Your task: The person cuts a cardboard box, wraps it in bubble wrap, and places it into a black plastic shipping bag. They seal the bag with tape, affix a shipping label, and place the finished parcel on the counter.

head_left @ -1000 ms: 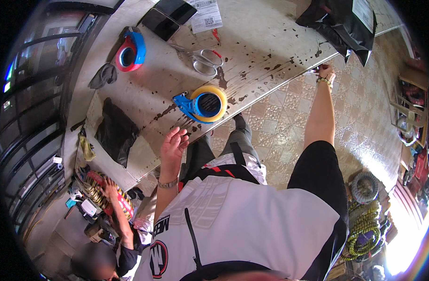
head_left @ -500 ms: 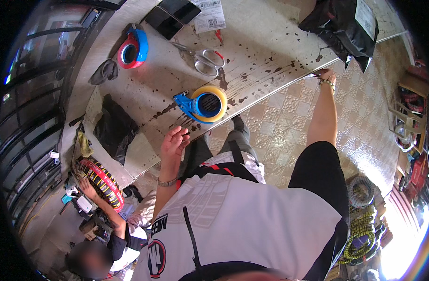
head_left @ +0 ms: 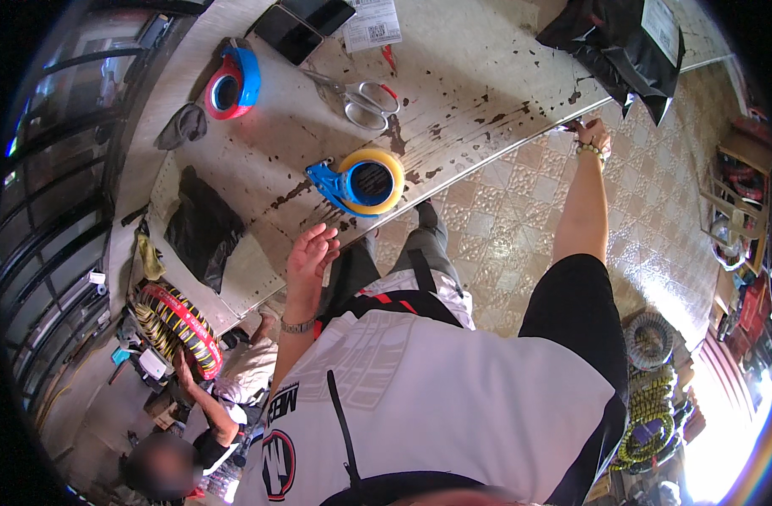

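My left hand [head_left: 310, 253] hovers at the table's near edge with its fingers loosely curled and apart, holding nothing I can see. Just beyond it lies a blue tape dispenser [head_left: 358, 182] with a roll of clear yellowish tape. At the far right my right hand [head_left: 593, 135] is closed beside the edge of the worn table [head_left: 470, 93]; a small pale thing shows by its fingertips, too small to name. Above this hand sits a black plastic parcel [head_left: 614, 59] with a white label. Scissors [head_left: 371, 104] with a red mark lie farther in.
A second blue dispenser with red tape [head_left: 232, 82], a dark phone [head_left: 290, 34], a printed paper [head_left: 372, 25] and a black plastic bag [head_left: 202, 228] lie on the table. At lower left, a co-worker's hand [head_left: 183, 368] touches wrapped tires [head_left: 180, 325]. More tires [head_left: 647, 422] stand at right.
The co-worker's hand has come down from the top of the tires to their lower side, and the tires have shifted. My hands have barely moved; the view has shifted slightly.
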Available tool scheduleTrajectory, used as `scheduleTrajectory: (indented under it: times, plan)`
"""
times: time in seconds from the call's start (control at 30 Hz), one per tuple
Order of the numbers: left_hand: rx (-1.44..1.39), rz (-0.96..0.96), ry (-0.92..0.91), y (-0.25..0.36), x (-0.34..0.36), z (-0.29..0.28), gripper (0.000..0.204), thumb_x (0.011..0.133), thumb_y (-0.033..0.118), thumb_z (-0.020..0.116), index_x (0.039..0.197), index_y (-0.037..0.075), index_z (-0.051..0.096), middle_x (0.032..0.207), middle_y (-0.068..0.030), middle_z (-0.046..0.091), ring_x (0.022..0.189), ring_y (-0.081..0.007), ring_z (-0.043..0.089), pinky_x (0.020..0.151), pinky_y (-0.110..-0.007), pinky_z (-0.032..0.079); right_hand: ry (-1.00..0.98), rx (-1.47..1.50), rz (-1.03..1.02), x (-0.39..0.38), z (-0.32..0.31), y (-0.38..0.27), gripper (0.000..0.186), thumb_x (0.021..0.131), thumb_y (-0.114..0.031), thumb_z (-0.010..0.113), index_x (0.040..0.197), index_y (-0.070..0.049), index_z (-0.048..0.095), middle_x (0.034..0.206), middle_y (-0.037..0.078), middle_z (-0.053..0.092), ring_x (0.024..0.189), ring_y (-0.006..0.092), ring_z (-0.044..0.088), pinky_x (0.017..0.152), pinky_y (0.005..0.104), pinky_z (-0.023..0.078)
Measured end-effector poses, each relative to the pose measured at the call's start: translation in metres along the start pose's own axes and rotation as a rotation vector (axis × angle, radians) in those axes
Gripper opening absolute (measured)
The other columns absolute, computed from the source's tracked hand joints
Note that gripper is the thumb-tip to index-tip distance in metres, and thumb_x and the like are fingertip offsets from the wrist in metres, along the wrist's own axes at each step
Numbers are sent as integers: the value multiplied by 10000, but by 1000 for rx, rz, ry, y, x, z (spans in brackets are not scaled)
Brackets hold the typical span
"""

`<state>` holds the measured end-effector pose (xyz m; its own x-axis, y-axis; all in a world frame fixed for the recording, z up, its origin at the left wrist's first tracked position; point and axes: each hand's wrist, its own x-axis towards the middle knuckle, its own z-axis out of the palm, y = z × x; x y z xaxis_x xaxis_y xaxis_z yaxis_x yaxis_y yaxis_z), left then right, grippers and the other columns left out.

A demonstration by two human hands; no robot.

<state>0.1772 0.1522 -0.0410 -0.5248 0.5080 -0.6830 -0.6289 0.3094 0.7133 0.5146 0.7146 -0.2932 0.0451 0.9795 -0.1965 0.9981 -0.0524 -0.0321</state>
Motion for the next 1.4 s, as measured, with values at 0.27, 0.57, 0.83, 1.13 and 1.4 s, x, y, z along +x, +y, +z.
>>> scheduleTrajectory:
  times: [0.27,0.57,0.83,1.13,1.4]
  plan:
    - [-11,45,23,-8,-5,-1,339,947,124,587,1273,64,516,1202,-97,626,1041,-179,614,907,-310,501,79,370,-342,16,19,11,230,809,-279,639,981,-156,730,1023,112,709,934,328,672,829,421,533]
    - [554,819,928,51,8,-223,303,931,178,642,1177,6,602,1128,-107,660,1034,-188,620,900,-293,482,869,1183,-102,-127,-44,-80,119,885,-84,586,976,-39,524,879,88,555,731,204,530,679,363,484]
    - [408,142,1428,-33,78,-439,891,841,717,509,1315,-37,507,1308,-266,548,1237,-406,512,1052,-442,383,-414,1219,-1029,-479,-92,-319,220,896,-67,602,1109,-43,553,933,90,582,863,173,578,780,306,471]
    - [-338,319,1128,-101,35,-271,660,808,384,768,1222,-69,524,1160,-211,588,1062,-288,562,929,-379,469,-413,884,-1664,-622,-83,-470,380,845,-126,666,1176,-30,508,1206,210,530,1122,372,518,927,467,440]
    - [528,815,1199,5,-1,-323,604,908,237,656,1389,-12,390,1474,-164,369,1358,-334,336,1140,-414,261,-380,991,-1472,-663,-37,-516,688,935,-294,603,1441,35,272,1486,267,301,1358,408,333,1115,451,299]
